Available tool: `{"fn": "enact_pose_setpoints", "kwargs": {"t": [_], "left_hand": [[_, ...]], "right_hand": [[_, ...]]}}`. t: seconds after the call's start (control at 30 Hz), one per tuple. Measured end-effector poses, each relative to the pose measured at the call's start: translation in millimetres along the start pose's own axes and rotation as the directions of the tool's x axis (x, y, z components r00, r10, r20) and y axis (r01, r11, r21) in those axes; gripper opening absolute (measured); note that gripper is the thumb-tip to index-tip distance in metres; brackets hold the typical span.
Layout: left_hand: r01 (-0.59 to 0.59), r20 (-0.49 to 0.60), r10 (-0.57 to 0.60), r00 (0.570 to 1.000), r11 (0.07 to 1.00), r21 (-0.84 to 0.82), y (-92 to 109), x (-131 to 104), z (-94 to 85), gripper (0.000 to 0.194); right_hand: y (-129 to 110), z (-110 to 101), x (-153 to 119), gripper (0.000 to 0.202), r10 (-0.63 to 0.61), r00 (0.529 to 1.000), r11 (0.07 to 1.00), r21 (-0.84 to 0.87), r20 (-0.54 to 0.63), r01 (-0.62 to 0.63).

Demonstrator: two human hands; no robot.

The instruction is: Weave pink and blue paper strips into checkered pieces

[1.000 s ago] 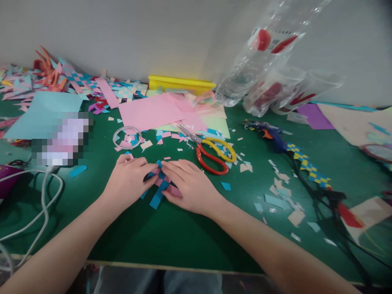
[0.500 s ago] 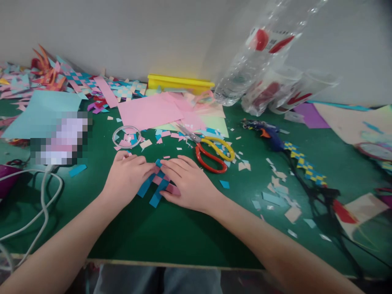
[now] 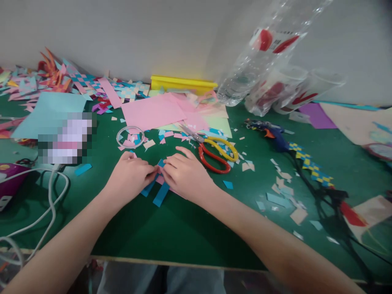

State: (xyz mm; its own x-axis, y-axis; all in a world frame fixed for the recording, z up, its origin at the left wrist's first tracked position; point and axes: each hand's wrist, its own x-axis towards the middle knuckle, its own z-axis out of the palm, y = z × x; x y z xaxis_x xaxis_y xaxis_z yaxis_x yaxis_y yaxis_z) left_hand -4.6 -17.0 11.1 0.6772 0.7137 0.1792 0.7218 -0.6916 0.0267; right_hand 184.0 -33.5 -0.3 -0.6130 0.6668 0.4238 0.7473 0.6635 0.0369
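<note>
We identify the left grip (image 3: 130, 177) and right grip (image 3: 190, 173) as bare human hands. We list both forearms as uncovered within view. Below, we note pale grey-blue trousers (image 3: 128, 279), two legs, fabric detail blurred.

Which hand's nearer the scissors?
Right. The right hand is just left of the scissors, slightly toward the person; the left hand is farther left, on the far side of the right hand from them.
</note>
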Motion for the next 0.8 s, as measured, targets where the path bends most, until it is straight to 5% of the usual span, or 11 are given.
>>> {"fn": "enact_pose_setpoints", "kwargs": {"t": [0.37, 0.8], "left_hand": [[-0.045, 0.093, 0.044, 0.995, 0.999, 0.008, -3, 0, -7.0, 0.030], [-0.125, -0.025, 0.128, 0.991, 0.989, 0.075, -6, 0, -3.4, 0.028]], "right_hand": [[3, 11, -12, 0.020, 0.051, 0.981, 0.997, 0.068, -0.185, -0.039], [1, 15, -12, 0.023, -0.003, 0.991, 0.990, 0.142, -0.137, 0.022]]}}
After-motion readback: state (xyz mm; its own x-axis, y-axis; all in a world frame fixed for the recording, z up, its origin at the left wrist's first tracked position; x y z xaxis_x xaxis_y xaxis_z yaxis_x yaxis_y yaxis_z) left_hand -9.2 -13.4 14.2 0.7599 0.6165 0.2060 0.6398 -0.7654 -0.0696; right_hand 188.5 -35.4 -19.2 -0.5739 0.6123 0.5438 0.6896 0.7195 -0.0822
